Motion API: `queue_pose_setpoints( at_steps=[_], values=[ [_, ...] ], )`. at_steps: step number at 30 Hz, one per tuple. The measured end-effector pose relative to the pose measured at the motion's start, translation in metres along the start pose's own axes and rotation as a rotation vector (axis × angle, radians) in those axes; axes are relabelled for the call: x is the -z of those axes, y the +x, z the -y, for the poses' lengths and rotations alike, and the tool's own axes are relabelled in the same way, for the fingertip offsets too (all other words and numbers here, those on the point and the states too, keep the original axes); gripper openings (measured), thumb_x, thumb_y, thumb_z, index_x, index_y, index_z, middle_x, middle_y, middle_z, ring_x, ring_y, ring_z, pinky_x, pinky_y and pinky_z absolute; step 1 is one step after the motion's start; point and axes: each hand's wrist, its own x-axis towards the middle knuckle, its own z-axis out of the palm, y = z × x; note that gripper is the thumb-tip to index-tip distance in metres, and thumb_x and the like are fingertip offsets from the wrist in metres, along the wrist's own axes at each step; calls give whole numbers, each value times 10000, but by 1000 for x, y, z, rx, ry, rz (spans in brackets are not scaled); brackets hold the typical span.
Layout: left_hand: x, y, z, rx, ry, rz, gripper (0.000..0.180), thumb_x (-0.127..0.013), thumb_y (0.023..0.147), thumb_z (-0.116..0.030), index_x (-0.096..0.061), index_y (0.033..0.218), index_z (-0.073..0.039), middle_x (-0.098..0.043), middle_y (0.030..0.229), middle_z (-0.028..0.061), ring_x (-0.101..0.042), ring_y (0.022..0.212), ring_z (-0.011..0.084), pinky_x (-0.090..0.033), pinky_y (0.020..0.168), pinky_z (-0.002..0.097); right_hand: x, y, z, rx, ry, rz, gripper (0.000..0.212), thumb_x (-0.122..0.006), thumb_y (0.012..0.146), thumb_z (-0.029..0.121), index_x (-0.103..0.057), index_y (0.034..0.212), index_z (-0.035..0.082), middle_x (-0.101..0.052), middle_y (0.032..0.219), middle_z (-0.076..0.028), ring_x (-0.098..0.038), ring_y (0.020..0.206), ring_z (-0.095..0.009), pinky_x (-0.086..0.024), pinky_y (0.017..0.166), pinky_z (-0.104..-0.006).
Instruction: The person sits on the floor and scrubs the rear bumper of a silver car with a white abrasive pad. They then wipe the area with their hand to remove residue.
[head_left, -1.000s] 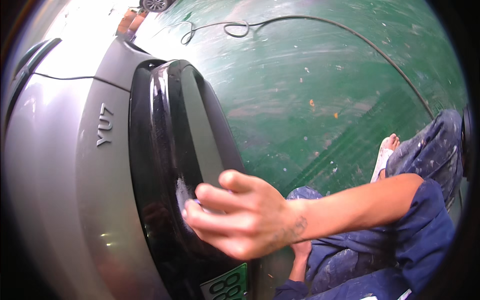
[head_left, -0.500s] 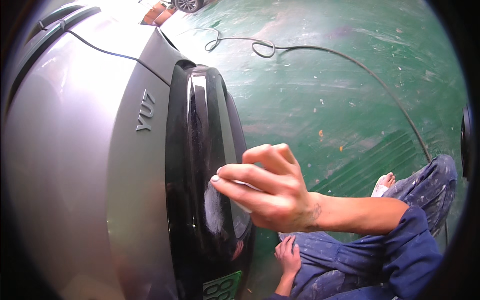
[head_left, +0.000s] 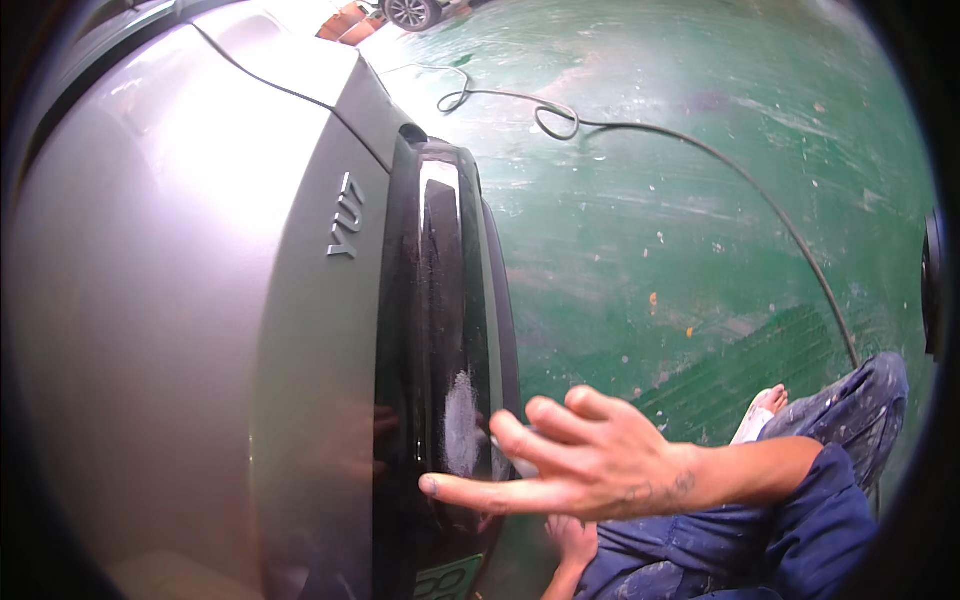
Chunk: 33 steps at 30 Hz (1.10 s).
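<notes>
A silver car's rear (head_left: 310, 330) fills the left side, with a glossy black trim panel (head_left: 435, 260) along its edge. On this panel is a whitish, dull oval patch (head_left: 460, 425). My right hand (head_left: 590, 455) reaches in from the right, just beside the patch. Its index finger is stretched out, the tip at the black surface below the patch. The other fingers curl over something pale that I cannot make out. My left hand (head_left: 572, 540) rests by my knee, partly hidden behind the right forearm, with its visible fingers laid out loosely.
A dark hose or cable (head_left: 700, 140) loops across the worn green floor (head_left: 620, 220). My stained blue trousers (head_left: 850, 410) and one foot (head_left: 765, 405) are at the lower right. At the far end stand a car wheel (head_left: 410, 12) and brown boxes (head_left: 345, 25). A green plate (head_left: 450, 580) is below the panel.
My right hand has moved down from the patch's upper end, and its index finger has stretched out apart from the others. The view has shifted, so the car appears farther right.
</notes>
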Motion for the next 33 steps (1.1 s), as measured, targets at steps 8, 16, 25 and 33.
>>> queue_pose_setpoints(
  at_steps=[8, 16, 25, 33],
  values=[
    [5, 3, -20, 32, -34, 5, 364, -690, 999, -270, -760, 1322, -118, -700, 1417, 65, -579, 1329, 333, -434, 1132, 497, 15, 4, 0, 61, 84, 248, 940, -673, 848, 321, -392, 1743, 248, -525, 901, -13, -528, 809, -171, -383, 716, -313],
    [24, -2, -40, 99, -33, 24, 347, -675, 1016, -262, -757, 1321, -119, -699, 1426, 67, -579, 1335, 339, -434, 1135, 500, 31, -3, 33, -41, 365, 225, 1177, -539, 665, 892, -462, 1708, 350, -567, 954, -74, -497, 796, -218, -376, 712, -350],
    [24, -5, -42, 135, -49, 18, 329, -659, 1035, -253, -754, 1320, -119, -697, 1436, 69, -579, 1342, 347, -435, 1138, 503, -12, 3, -27, 40, 177, 126, 888, -687, 761, 155, -599, 1601, 428, -359, 735, 69, -422, 661, -110, -316, 603, -285],
    [21, -21, -27, 103, -32, 21, 328, -661, 1033, -251, -755, 1322, -126, -697, 1439, 64, -579, 1343, 345, -434, 1139, 502, -6, 4, -60, -332, 234, 82, 1030, -682, 756, -15, -387, 1732, 129, -638, 796, -67, -620, 754, -281, -514, 722, -428]
  ],
)
